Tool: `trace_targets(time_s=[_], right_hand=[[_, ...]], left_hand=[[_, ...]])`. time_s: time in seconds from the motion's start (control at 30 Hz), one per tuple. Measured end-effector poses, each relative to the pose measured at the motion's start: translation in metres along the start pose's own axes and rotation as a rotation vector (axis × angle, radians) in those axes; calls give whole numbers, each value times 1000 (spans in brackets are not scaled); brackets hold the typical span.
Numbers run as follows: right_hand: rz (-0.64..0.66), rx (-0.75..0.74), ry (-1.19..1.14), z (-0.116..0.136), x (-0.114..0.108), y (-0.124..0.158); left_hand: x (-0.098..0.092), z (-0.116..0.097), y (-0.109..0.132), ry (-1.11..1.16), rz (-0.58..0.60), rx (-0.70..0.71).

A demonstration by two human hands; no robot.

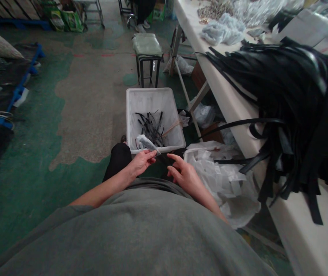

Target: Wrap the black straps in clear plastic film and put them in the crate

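- left hand (143, 163) pinching a translucent packet (147, 142) — over the white bin's (149, 99) near rim
- right hand (182, 173), fingers parted — near that rim
- dark strips (152, 128) inside the bin

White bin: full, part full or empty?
Part full: black strips lie in a loose heap at the bottom of the white bin, and its far wall shows bare above them.

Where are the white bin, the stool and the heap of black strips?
White bin (150, 100), head view: inner far wall.
Stool (148, 43), head view: seat top.
Heap of black strips (299, 96), head view: its middle.
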State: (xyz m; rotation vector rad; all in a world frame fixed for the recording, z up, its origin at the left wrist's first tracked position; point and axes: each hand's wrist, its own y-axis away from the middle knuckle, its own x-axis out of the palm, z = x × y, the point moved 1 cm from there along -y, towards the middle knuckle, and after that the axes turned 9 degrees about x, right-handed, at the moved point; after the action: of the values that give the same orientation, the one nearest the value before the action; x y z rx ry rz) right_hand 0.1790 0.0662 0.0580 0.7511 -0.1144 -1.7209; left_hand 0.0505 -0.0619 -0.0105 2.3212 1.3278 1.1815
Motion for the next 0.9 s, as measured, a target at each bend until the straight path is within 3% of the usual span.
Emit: trace_targets(time_s=[0.17, 0.3, 0.37, 0.47, 0.57, 0.73, 0.9], right_hand=[[-133, -14, 69, 5, 1, -15], [-41, -19, 59, 13, -11, -9], [-55, -39, 95, 18, -18, -1], [-150, -14, 195, 21, -19, -5], [-152, 6, 230, 21, -15, -19], [-169, -38, 251, 25, -27, -8], [-237, 8, 375, 31, -23, -20]], left_hand=[[13, 1, 1, 50, 89, -124], [11, -5, -6, 97, 14, -140], [8, -9, -10, 106, -26, -151], [12, -9, -11, 97, 18, -197], [17, -8, -12, 84, 70, -223], [11, -18, -21, 108, 14, -183], [18, -15, -21, 72, 77, -233]])
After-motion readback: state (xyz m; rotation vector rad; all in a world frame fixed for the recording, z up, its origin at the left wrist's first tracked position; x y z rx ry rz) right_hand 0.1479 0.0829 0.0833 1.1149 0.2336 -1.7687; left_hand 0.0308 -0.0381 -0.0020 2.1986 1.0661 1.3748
